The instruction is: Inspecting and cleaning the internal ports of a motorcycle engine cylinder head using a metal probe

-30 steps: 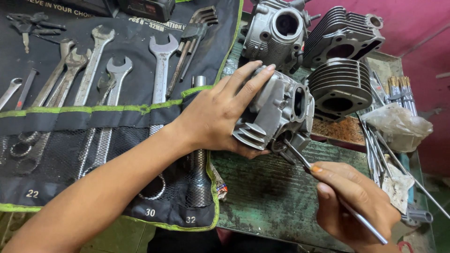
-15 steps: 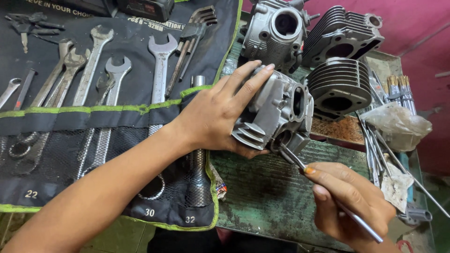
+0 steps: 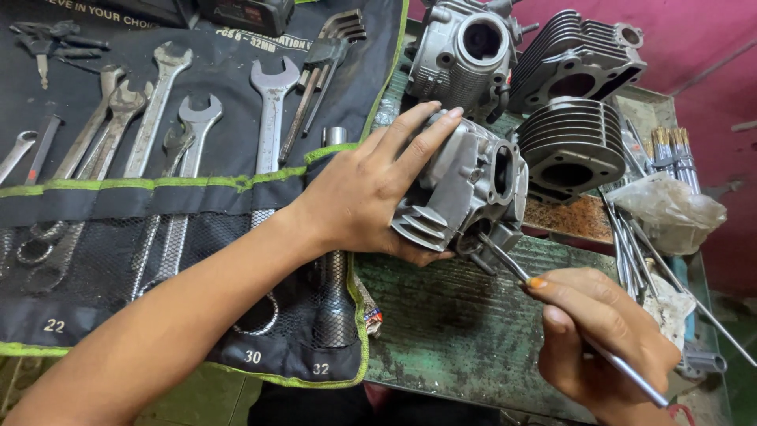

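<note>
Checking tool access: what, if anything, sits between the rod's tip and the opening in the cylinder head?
Nothing visible. The rod in the right hand already meets the cylinder head at its lower opening; the left hand grips the other side.

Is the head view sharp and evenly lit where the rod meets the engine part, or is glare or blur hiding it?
Head view: even, soft light; the cylinder head and thin rod are sharp, without glare, though the port around the rod tip is shadowed; right hand is crisp.

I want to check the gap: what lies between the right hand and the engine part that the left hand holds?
In the head view, only a thin metal rod spans it, from the right hand to the engine part.
</note>
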